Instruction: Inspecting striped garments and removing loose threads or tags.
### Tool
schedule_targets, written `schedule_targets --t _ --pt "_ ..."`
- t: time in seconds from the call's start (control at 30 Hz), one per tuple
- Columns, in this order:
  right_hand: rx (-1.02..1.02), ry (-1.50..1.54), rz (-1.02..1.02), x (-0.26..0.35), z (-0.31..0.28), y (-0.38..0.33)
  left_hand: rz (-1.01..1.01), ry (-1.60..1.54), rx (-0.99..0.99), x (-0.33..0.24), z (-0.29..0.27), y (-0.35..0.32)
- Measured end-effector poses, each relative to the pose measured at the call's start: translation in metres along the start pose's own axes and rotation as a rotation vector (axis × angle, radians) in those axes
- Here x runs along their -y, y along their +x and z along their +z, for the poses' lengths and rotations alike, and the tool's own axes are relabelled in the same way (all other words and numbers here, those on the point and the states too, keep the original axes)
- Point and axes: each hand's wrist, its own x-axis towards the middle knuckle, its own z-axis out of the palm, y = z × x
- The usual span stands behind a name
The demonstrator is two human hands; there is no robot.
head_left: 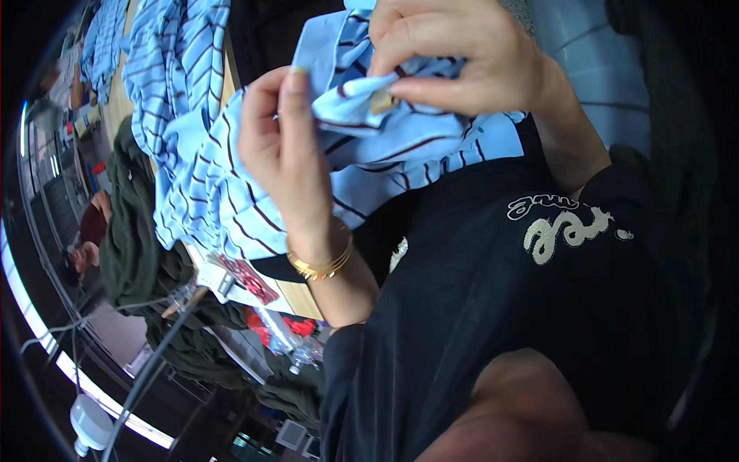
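The person holds a light blue striped shirt (385, 146) up close to the body. The left hand (281, 142) pinches a fold of the cloth between thumb and fingers, so it is closed on the shirt. A gold bangle (323, 266) sits on that wrist. The right hand (454, 54) is just beside it, a bit higher, also closed on the shirt. Its fingertips press on a small tan tag (382, 100) at a bunched part of the cloth. The two hands are very near each other but do not touch.

The rest of the shirt hangs down over a wooden table (296, 296). More striped shirts (173, 61) lie farther along the table. Dark green cloth (138, 239) is piled next to it. A red packet (250, 279) lies on the table edge.

It looks like the person is working on the little tag, checking it or fixing it to the shirt. I cannot tell if a needle or thread is there. The next move likely needs a steady pinch from the left hand, so the cloth stays flat while the right hand does the fine work on the tag.
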Motion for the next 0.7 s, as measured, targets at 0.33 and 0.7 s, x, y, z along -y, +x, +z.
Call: schedule_targets --t 0.33,0.7 --pt "-0.098 0.206 0.158 0.025 0.047 -0.017 -0.282 -0.051 0.004 0.004 -0.034 -0.042" --pt "0.157 0.112 0.107 0.023 0.037 -0.010 -0.357 -0.129 0.087 0.013 -0.038 -0.045"
